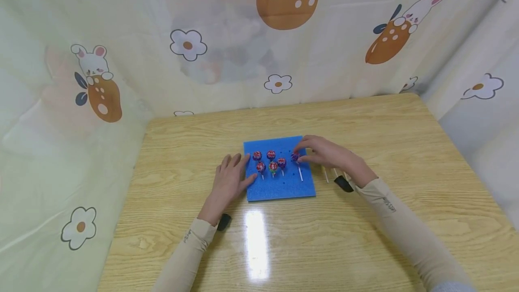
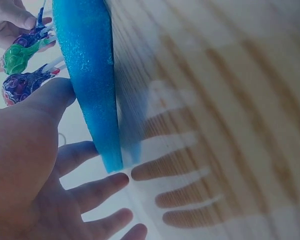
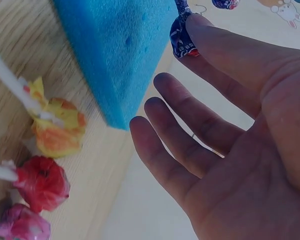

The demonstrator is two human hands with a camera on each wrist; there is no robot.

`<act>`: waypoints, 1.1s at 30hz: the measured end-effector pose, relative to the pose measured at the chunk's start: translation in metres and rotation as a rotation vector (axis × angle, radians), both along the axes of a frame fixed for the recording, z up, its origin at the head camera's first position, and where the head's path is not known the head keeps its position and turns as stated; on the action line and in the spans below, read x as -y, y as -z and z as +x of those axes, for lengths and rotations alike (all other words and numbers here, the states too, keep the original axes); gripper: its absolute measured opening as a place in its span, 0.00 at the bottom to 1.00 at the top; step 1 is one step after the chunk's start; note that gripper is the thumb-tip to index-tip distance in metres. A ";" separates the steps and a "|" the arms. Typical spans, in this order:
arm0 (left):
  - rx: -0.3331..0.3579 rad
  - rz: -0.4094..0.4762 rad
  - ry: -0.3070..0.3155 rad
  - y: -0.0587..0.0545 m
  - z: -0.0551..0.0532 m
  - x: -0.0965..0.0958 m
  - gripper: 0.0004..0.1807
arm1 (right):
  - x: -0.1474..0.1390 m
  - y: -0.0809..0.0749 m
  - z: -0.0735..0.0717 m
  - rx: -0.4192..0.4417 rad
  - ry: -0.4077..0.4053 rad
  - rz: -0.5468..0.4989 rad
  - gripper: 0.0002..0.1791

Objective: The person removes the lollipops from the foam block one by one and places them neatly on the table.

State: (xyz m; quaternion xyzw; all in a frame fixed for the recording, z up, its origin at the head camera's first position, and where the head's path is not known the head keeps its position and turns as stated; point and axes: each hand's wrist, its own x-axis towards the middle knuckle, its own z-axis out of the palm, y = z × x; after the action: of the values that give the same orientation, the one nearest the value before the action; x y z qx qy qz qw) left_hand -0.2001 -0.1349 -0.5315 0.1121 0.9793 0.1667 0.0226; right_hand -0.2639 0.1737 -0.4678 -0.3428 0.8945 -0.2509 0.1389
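Note:
A blue foam block (image 1: 263, 190) with small holes lies on the wooden table. Several wrapped lollipops, one with a green wrapper (image 1: 273, 166), stand in it on white sticks. My left hand (image 1: 231, 177) rests at the block's left edge, thumb on top, fingers spread and fairly straight. Over the right part of the block, my right hand (image 1: 326, 151) pinches a dark blue-purple lollipop (image 3: 182, 37) by its wrapped head between thumb and index finger; the other fingers are loosely extended. Its stick (image 1: 300, 174) points down toward the foam; whether the tip is in a hole I cannot tell.
Right of the block, partly under my right hand, lie loose lollipops: a yellow-orange one (image 3: 60, 127), a red one (image 3: 42, 183) and a pink one (image 3: 26, 223). A patterned curtain (image 1: 227, 84) hangs behind the table (image 1: 344, 247). Each wrist carries a black device (image 1: 343, 184).

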 end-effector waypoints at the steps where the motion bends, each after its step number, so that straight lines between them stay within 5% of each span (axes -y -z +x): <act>1: 0.000 -0.002 0.001 0.000 0.000 0.000 0.39 | -0.001 0.000 0.000 0.000 0.003 0.000 0.16; 33: -0.012 -0.011 0.006 -0.001 0.002 -0.001 0.39 | -0.083 -0.013 0.009 0.050 0.153 0.094 0.16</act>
State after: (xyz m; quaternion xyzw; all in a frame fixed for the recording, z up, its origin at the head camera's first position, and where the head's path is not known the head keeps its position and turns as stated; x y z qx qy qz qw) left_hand -0.1983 -0.1343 -0.5306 0.1161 0.9800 0.1608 0.0179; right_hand -0.2552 0.2570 -0.4551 -0.2601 0.9252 -0.2270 0.1575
